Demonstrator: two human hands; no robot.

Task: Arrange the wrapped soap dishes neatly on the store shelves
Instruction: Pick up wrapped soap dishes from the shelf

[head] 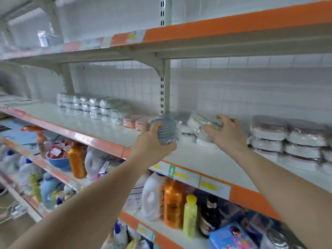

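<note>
Bright even light; left side blurred; wide-angle bend at edges.

No legible txt; shelf-edge price tags [213, 186] too blurred (bottle labels [206, 225] too).

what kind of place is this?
Most likely a retail store aisle: orange-edged shelves with price labels, stacked wrapped soap dishes, and detergent bottles on the shelf below.
</note>
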